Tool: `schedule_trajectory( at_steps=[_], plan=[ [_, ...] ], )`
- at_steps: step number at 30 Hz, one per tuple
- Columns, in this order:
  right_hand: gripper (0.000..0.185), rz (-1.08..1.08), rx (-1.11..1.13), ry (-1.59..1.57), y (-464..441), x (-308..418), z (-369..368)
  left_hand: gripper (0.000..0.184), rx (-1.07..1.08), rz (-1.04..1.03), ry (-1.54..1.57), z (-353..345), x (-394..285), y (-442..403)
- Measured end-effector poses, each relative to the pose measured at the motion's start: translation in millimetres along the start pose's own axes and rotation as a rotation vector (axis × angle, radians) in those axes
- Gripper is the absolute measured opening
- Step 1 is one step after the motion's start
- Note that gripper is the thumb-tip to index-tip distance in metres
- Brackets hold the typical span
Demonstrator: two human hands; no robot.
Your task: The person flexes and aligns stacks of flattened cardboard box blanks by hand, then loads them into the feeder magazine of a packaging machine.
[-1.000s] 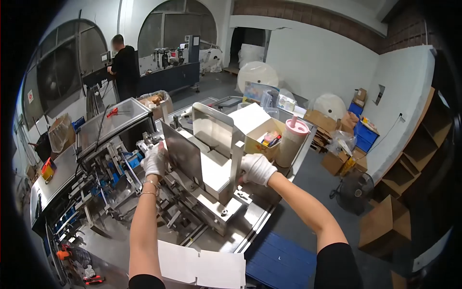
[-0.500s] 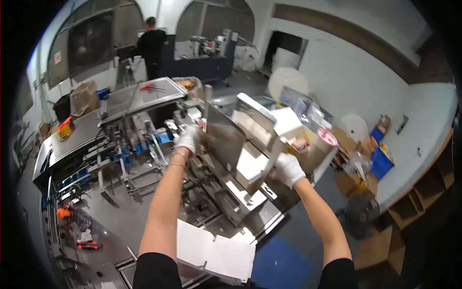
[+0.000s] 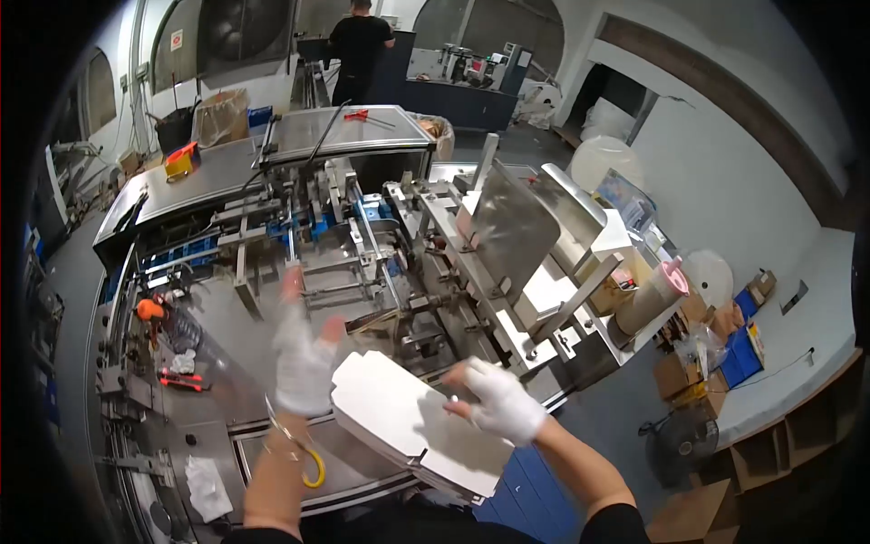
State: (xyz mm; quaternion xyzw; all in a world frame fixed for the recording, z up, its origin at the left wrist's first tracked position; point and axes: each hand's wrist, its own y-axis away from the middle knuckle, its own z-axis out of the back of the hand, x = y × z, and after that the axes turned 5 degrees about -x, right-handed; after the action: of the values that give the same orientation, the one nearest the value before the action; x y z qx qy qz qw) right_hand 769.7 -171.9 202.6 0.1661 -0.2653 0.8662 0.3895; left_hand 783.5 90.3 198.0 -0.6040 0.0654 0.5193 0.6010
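Observation:
A stack of flat white carton blanks lies at the machine's near edge, in front of my body. Just above the right part of the stack is my right hand, in a white glove with bare fingertips; its thumb and forefinger are apart and its shadow falls on the top blank. To the left of the stack, my left hand is raised, gloved the same way and smeared by motion, with thumb and fingers spread and nothing between them. A yellow-handled tool, probably scissors, lies beside my left forearm, which partly hides it.
Beyond the hands stands a machine feeder with an upright metal plate and white blanks behind it. Bars and rails fill the machine bed. A red cutter and a plastic bottle lie left. A person stands far back.
Both hands have come back from the feeder's upright plate toward me. The right is now over the stack of blanks, the left beside it. The view has shifted too.

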Motion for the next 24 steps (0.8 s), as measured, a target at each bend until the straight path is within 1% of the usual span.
schedule_trajectory(
  at_steps=[2, 4, 6, 7, 8, 10, 11, 13, 15, 16, 18, 19, 22, 24],
  plan=[
    [0.04, -0.156, 0.03, 0.006, -18, -14, -28, 0.069, -0.304, 0.283, 0.337, 0, -2, 64],
    [0.044, -0.283, 0.085, 0.102, -30, -25, -51, 0.073, -0.196, 0.448, 0.2, -16, 7, 127],
    [0.047, -0.402, 0.233, -0.096, -34, -24, -65, 0.082, -0.019, 0.491, -0.04, -42, 19, 173],
    [0.049, -0.459, 0.308, -0.194, -35, -22, -69, 0.092, -0.052, 0.503, -0.035, -49, 15, 175],
    [0.048, -0.451, 0.274, -0.202, -34, -19, -72, 0.103, -0.085, 0.515, -0.031, -54, 14, 176],
    [0.047, -0.435, 0.202, -0.226, -31, -16, -76, 0.105, -0.088, 0.503, -0.063, -57, 22, 182],
    [0.045, -0.442, 0.204, -0.271, -32, -17, -75, 0.105, -0.087, 0.509, -0.061, -56, 19, 180],
    [0.039, -0.329, 0.135, -0.189, -32, -13, -73, 0.105, -0.091, 0.523, -0.056, -55, 13, 177],
    [0.035, -0.253, 0.078, -0.132, -33, -10, -69, 0.099, -0.092, 0.497, -0.094, -55, 15, 179],
    [0.035, -0.369, 0.126, -0.243, -34, -3, -64, 0.097, -0.09, 0.482, -0.11, -56, 15, 179],
    [0.036, -0.606, 0.217, -0.467, -37, 17, -51, 0.102, -0.057, 0.519, -0.152, -54, 13, 179],
    [0.043, -0.745, 0.259, -0.596, -38, 12, -52, 0.105, -0.039, 0.536, -0.172, -52, 11, 178],
    [0.052, -0.551, 0.174, -0.922, -35, 29, -16, 0.105, -0.094, 0.207, -0.169, -28, -14, 152],
    [0.062, -0.255, 0.042, -1.125, -28, 54, 13, 0.106, -0.061, 0.252, 0.265, -7, -59, 119]
  ],
)
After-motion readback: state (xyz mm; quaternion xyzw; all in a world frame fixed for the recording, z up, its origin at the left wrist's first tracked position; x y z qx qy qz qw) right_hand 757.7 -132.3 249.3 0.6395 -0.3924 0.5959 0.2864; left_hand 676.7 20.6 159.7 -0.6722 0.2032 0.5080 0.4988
